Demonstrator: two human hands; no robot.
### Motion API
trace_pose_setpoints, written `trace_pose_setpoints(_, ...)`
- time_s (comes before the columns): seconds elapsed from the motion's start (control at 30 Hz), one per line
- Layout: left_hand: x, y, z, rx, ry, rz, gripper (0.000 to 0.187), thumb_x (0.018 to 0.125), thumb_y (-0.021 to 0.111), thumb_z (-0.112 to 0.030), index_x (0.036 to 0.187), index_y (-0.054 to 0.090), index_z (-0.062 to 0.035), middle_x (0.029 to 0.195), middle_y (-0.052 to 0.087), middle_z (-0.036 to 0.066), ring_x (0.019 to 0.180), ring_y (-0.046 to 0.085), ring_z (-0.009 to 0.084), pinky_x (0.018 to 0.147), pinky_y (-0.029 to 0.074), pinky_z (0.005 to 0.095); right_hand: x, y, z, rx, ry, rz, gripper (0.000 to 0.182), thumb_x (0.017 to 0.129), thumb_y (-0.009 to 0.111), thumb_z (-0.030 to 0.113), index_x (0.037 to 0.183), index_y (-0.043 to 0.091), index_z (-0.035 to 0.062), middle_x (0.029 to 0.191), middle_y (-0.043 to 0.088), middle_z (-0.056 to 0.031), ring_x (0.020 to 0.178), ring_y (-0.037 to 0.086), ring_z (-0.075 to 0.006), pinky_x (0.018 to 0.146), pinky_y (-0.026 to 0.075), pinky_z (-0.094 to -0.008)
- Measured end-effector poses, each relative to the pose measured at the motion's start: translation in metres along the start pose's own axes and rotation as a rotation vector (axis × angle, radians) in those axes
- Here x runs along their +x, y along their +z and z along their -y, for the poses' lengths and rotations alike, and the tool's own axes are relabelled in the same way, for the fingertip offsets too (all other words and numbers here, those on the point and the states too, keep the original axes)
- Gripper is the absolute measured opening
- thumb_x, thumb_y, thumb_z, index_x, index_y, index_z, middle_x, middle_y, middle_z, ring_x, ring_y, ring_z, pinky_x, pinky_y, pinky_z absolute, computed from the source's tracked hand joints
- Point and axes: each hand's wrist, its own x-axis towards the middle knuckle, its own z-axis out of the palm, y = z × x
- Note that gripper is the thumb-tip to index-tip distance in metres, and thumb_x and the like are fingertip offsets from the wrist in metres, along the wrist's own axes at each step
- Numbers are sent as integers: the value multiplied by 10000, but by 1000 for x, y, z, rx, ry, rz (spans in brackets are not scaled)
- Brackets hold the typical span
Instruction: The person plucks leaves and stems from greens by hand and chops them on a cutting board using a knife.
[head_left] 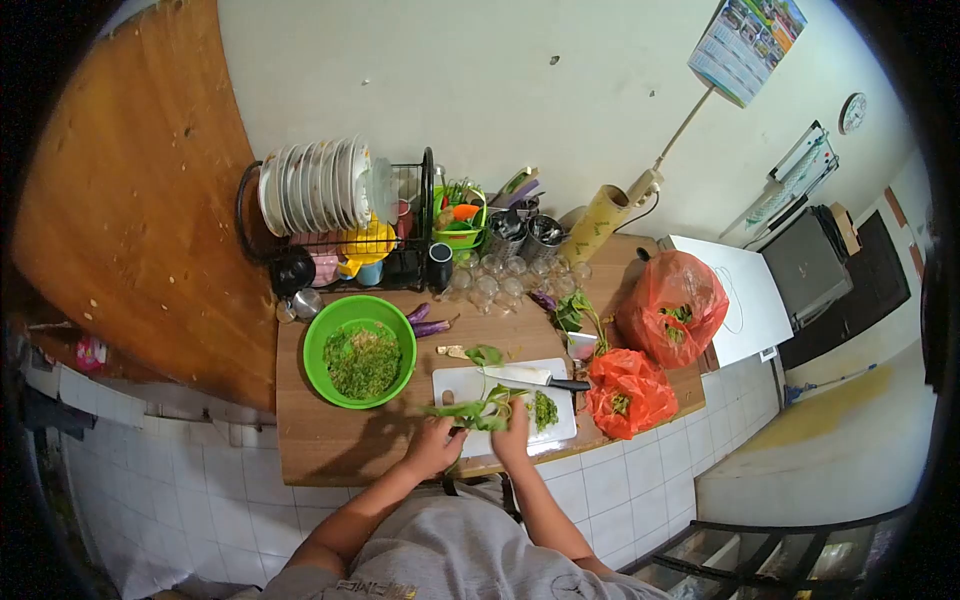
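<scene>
Over the near part of the white cutting board [452,382], my left hand [433,446] is closed around leafy green stems [482,411]. My right hand [512,432] pinches the same greens from the other side; its fingertips are partly hidden by leaves. A knife [520,375] with a black handle lies across the far side of the board, blade to the left. Finely chopped greens [543,411] sit in a small heap on the board's right part. To the left stands a green bowl [312,362] with chopped greens inside.
Two red plastic bags, a large one [655,300] and a smaller one [632,385], hold greens at the right. Purple eggplants [432,327] lie behind the bowl. Several glasses [490,290], a dish rack [430,200] with plates and utensil holders [507,235] line the wall.
</scene>
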Motion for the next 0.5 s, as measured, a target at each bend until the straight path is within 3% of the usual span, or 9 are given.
trace_pose_setpoints(0.07,5,-11,-25,77,-275,187,209,903,648,-104,1085,616,-7,942,679,190,851,670,358,760,517,431,27,-25,-8,31,141,-49,100,1024,545,108,995,549,12,868,599,-59,823,565,-124,764,479,-284)
trace_pose_setpoints(0.17,-5,7,27,-58,-169,90,215,929,650,-158,1062,620,8,886,690,160,779,678,308,711,524,402,48,-60,6,255,233,-3,147,1022,570,145,939,536,28,817,584,-26,750,580,-110,679,483,-266)
trace_pose_setpoints(0.3,5,18,20,-214,-110,-5,208,961,631,-174,1052,618,12,860,688,135,769,672,247,702,520,355,35,-70,-16,305,314,131,130,1014,585,152,956,541,45,830,601,-21,752,617,-111,658,493,-260)
trace_pose_setpoints(0.37,8,28,28,-256,-315,-22,186,984,611,-155,1061,614,15,866,685,116,778,660,187,708,512,320,20,-67,-28,334,348,181,106,1010,582,145,966,547,55,849,612,-20,759,630,-119,661,505,-267)
trace_pose_setpoints(0.5,11,44,33,-459,-357,-54,121,1010,574,-115,1030,584,4,899,657,56,812,636,119,733,495,275,-5,-56,-43,390,477,333,86,1002,561,152,981,557,68,895,627,-29,789,651,-129,684,521,-273)
